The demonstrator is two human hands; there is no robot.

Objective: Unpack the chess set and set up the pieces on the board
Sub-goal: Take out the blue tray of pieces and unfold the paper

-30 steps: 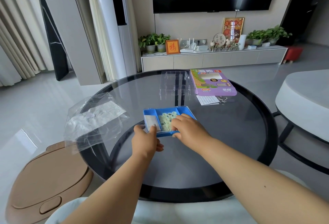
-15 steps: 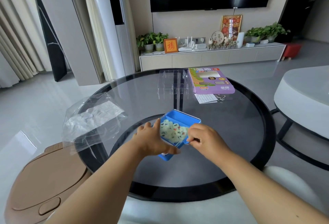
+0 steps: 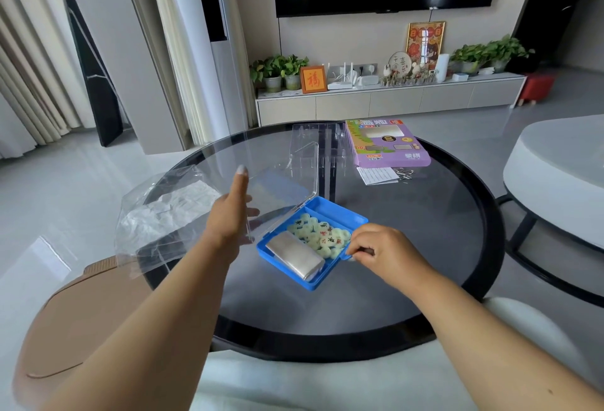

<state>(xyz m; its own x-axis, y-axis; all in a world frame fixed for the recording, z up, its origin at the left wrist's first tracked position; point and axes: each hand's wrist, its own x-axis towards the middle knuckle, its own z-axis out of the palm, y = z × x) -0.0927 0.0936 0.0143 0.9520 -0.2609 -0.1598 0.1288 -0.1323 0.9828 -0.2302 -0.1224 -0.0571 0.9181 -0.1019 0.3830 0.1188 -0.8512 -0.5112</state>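
Observation:
A blue plastic case (image 3: 340,214) lies on the round glass table (image 3: 425,247), its clear hinged lid (image 3: 287,178) standing up on the left side. Inside are several pale round chess pieces (image 3: 318,235) with red and dark characters, and a folded silvery packet (image 3: 295,255) in the near compartment. My left hand (image 3: 232,214) is flat against the raised lid, fingers stretched upward. My right hand (image 3: 382,248) pinches the case's right front edge.
A purple chess box (image 3: 387,144), a clear plastic insert (image 3: 313,142), a paper leaflet (image 3: 377,175) and small metal bits lie at the table's far side. A crumpled clear bag (image 3: 163,211) hangs over the left rim. A tan stool (image 3: 81,312) and a white table (image 3: 555,168) flank it.
The case was tilted up between both hands; now it lies flat, turned, with the clear lid swung up. My left hand moved from the case's edge to the lid.

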